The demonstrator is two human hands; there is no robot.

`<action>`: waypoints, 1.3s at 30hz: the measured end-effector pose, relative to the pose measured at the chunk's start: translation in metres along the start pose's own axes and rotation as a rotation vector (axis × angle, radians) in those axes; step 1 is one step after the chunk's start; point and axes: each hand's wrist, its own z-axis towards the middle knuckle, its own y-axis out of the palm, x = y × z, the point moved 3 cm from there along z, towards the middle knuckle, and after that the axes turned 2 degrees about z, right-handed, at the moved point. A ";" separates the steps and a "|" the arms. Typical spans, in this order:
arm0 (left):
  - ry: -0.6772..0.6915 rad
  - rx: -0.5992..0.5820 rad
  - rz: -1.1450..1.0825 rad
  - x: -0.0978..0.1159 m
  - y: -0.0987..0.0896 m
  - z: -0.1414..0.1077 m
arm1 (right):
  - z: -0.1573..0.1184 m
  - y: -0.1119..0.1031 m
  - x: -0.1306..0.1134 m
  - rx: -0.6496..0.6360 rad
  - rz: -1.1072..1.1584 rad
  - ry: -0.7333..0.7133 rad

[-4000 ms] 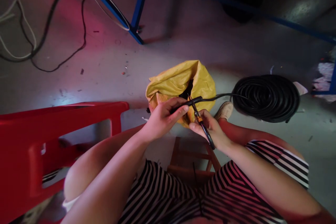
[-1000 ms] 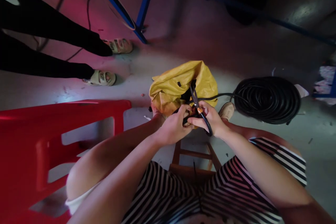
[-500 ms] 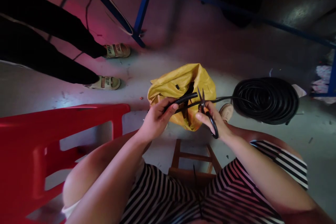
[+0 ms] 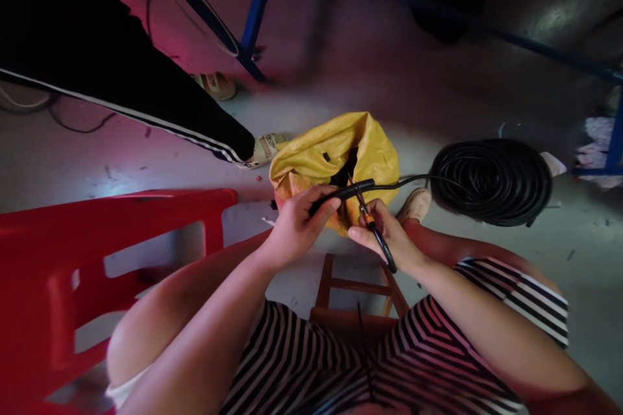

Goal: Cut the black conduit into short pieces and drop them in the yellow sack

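Note:
My left hand (image 4: pixel 304 217) is closed around a short piece of black ribbed tubing (image 4: pixel 348 190), whose free end points right. My right hand (image 4: pixel 387 233) grips a pair of scissors (image 4: pixel 378 243) with dark handles and orange near the pivot. The scissor blades reach up to the tubing and cross it; whether they bite into it I cannot tell. A thin black tube (image 4: pixel 406 179) runs from beside the ribbed piece to a large black coil (image 4: pixel 491 181) on the floor at right. Beneath both hands sits an open yellow bag (image 4: pixel 335 133) with dark pieces inside.
A red plastic stool (image 4: pixel 146 207) stands at left. A wooden stool frame (image 4: pixel 357 287) is between my knees. Another person's black-trousered leg (image 4: pixel 160 84) and sandal (image 4: pixel 267 148) are close to the bag. Blue metal framing (image 4: pixel 260 3) crosses the back.
My right hand has moved left and slightly down, bringing the scissor blades across the ribbed tubing. The other person's near foot has stepped right, close to the bag.

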 end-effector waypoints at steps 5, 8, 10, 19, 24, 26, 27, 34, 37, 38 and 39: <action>0.015 0.019 0.045 0.008 0.003 0.001 | 0.000 0.000 -0.001 -0.007 -0.008 0.022; 0.018 0.016 0.071 0.010 0.004 0.002 | 0.000 0.000 -0.003 -0.005 -0.004 0.019; 0.021 0.012 0.083 0.010 0.005 0.002 | 0.000 0.001 -0.004 -0.006 0.003 0.012; 0.049 -0.058 0.124 0.012 0.004 0.002 | -0.003 0.000 -0.007 -0.018 0.022 0.041; 0.060 -0.088 0.165 0.006 0.006 0.002 | -0.003 -0.001 -0.009 -0.044 -0.044 0.067; 0.052 -0.075 0.199 0.003 0.007 0.001 | -0.004 -0.001 -0.009 -0.056 -0.076 0.079; 0.051 -0.075 0.210 0.001 0.007 0.001 | -0.005 -0.001 -0.009 -0.064 -0.091 0.083; 0.126 -0.191 0.260 0.002 0.007 0.000 | -0.006 -0.003 -0.014 -0.163 -0.159 0.102; 0.147 -0.226 0.289 0.003 0.007 0.000 | -0.004 -0.004 -0.017 -0.179 -0.188 0.093; 0.152 -0.235 0.301 0.003 0.006 0.000 | -0.004 -0.004 -0.018 -0.183 -0.200 0.091; 0.157 -0.245 0.314 0.004 0.006 0.000 | -0.004 -0.004 -0.019 -0.189 -0.214 0.090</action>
